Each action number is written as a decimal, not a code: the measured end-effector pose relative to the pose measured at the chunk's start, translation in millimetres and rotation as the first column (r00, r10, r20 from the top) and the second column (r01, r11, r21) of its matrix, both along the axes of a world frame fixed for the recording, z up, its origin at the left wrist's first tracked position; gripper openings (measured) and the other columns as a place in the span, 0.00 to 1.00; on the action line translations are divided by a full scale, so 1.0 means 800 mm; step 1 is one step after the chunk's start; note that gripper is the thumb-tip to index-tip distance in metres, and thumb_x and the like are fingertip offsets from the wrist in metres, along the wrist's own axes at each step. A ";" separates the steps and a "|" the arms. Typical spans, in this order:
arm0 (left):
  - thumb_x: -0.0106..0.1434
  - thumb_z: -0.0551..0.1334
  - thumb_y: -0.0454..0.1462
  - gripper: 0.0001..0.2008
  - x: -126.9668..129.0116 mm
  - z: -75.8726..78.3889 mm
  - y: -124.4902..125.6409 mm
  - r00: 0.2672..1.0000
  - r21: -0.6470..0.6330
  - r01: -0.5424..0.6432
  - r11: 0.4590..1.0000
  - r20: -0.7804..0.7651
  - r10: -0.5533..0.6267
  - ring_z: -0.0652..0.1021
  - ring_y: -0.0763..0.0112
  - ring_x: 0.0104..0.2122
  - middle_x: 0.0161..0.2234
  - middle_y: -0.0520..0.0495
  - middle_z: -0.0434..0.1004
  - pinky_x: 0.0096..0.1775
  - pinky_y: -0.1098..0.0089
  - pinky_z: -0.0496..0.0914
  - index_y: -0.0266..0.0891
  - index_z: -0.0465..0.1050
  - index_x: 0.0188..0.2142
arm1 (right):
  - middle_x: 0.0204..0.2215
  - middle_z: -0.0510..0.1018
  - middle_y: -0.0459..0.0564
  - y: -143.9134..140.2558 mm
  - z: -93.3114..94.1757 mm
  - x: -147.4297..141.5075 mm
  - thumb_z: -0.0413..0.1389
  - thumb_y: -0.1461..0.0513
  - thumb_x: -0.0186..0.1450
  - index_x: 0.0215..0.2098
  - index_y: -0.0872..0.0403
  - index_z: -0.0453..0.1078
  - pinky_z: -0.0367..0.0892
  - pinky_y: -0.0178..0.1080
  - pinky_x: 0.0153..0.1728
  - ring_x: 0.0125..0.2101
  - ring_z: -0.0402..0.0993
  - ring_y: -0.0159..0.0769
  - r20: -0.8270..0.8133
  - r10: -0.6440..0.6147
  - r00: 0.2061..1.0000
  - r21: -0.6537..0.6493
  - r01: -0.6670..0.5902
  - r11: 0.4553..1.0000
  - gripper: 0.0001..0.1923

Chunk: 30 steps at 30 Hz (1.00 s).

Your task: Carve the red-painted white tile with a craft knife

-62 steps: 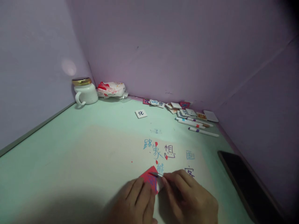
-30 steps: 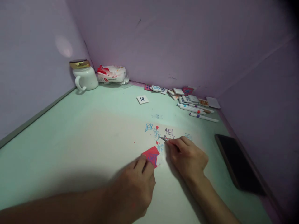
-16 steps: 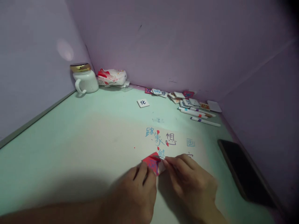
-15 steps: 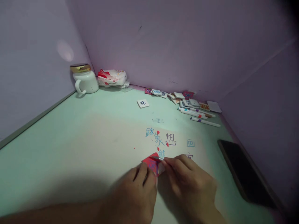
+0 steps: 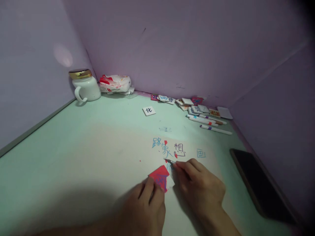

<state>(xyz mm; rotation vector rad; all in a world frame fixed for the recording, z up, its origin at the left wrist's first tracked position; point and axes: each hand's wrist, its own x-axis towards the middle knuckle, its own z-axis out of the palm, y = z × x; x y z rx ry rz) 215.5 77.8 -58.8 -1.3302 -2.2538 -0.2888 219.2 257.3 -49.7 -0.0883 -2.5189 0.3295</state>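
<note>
My left hand (image 5: 145, 203) has its fingertips on a small red paper square (image 5: 161, 173) with purple writing, holding it on the table. A white corner (image 5: 170, 182) shows from under the red square. In a pinch, my right hand (image 5: 200, 185) holds a slim craft knife (image 5: 170, 161) with a pointed grey blade. The blade tip is just above the red square, apart from it, over blue writing on the table. Small red scraps (image 5: 176, 155) lie around the tip, among blue and purple handwritten characters.
A dark phone (image 5: 258, 183) lies at the right. Several white markers (image 5: 215, 129) and small written tiles (image 5: 197, 109) are along the back wall, with one tile (image 5: 149, 110) set apart. A white lidded mug (image 5: 87, 88) and a tissue packet (image 5: 115, 83) stand at the back left.
My right hand has lifted the knife off the red square, its tip now beyond the square's upper edge. My left hand keeps its hold on the square. The view has shifted slightly.
</note>
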 end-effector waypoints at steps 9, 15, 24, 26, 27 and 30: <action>0.62 0.51 0.28 0.12 -0.003 0.013 -0.001 0.998 0.010 -0.034 0.999 0.055 0.034 0.77 0.57 0.36 0.35 0.41 0.79 0.35 0.62 0.72 0.32 0.73 0.39 | 0.23 0.76 0.39 0.002 0.004 0.022 0.56 0.54 0.65 0.32 0.48 0.76 0.60 0.29 0.19 0.20 0.71 0.25 0.046 0.091 0.995 -0.276 -0.075 0.958 0.10; 0.61 0.58 0.39 0.11 -0.020 0.044 -0.002 0.940 0.110 -0.208 0.972 0.296 0.168 0.75 0.55 0.34 0.38 0.37 0.75 0.32 0.57 0.73 0.34 0.69 0.40 | 0.23 0.76 0.39 -0.003 0.007 0.020 0.55 0.54 0.65 0.32 0.47 0.76 0.60 0.29 0.19 0.20 0.71 0.25 0.054 0.050 0.997 -0.323 -0.030 0.946 0.10; 0.60 0.58 0.38 0.15 -0.027 0.032 0.002 0.891 -0.016 -0.228 0.974 0.399 0.215 0.71 0.55 0.33 0.35 0.40 0.72 0.32 0.52 0.69 0.33 0.70 0.45 | 0.24 0.76 0.40 0.003 0.002 0.021 0.54 0.54 0.65 0.31 0.48 0.76 0.59 0.30 0.20 0.19 0.70 0.26 0.075 0.080 0.994 -0.323 -0.052 0.945 0.11; 0.61 0.56 0.36 0.17 -0.025 0.030 -0.001 0.909 0.011 -0.210 0.978 0.370 0.191 0.71 0.55 0.35 0.39 0.38 0.72 0.33 0.53 0.70 0.32 0.67 0.49 | 0.23 0.76 0.41 0.003 0.002 0.021 0.53 0.54 0.66 0.30 0.49 0.76 0.59 0.31 0.21 0.20 0.70 0.27 0.088 0.075 0.993 -0.333 -0.042 0.942 0.12; 0.62 0.56 0.36 0.18 -0.025 0.029 -0.003 0.918 0.021 -0.197 0.980 0.354 0.177 0.71 0.54 0.36 0.40 0.37 0.71 0.33 0.53 0.70 0.32 0.67 0.50 | 0.23 0.75 0.42 0.003 0.003 0.021 0.53 0.54 0.66 0.30 0.49 0.76 0.59 0.32 0.22 0.21 0.70 0.28 0.099 0.078 0.992 -0.330 -0.041 0.943 0.13; 0.62 0.56 0.36 0.15 -0.027 0.025 -0.007 0.940 0.040 -0.167 0.985 0.309 0.147 0.71 0.53 0.37 0.40 0.37 0.71 0.33 0.52 0.71 0.33 0.67 0.49 | 0.22 0.75 0.42 0.001 0.004 0.022 0.52 0.56 0.66 0.30 0.49 0.76 0.58 0.32 0.22 0.22 0.71 0.29 0.136 0.102 0.985 -0.312 -0.055 0.949 0.12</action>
